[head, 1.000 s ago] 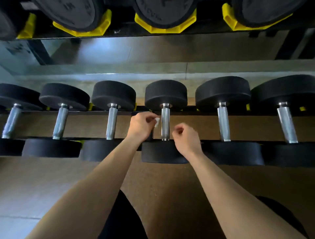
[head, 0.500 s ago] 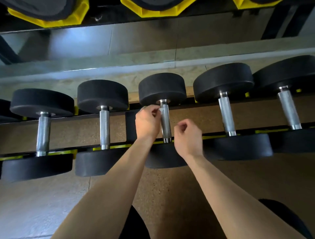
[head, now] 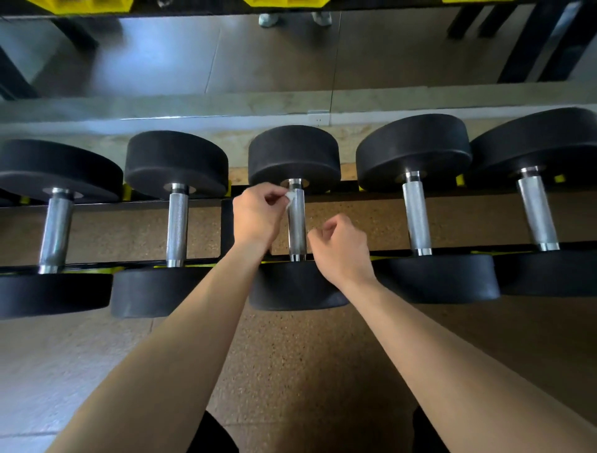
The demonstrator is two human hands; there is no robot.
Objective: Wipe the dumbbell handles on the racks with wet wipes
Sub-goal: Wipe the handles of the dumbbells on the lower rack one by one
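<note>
Several black dumbbells with knurled chrome handles lie across the low rack (head: 371, 250). My left hand (head: 256, 216) pinches a small white wet wipe (head: 289, 197) against the top left of the middle dumbbell's handle (head: 298, 226), just under its far head. My right hand (head: 342, 250) hovers at the lower right of the same handle, fingers curled shut with nothing visible in them, not clearly touching the chrome. Both forearms reach in from the bottom of the view.
Neighbouring handles stand to the left (head: 177, 226) and right (head: 416, 213) of the middle one. A mirror strip runs along the wall behind the rack. Yellow cradles (head: 284, 3) of an upper shelf line the top edge. Speckled brown rubber flooring (head: 290, 355) lies below.
The view has tilted down and closer, so the upper shelf has mostly left the frame. My left hand with the wipe has moved up the middle handle toward its far head.
</note>
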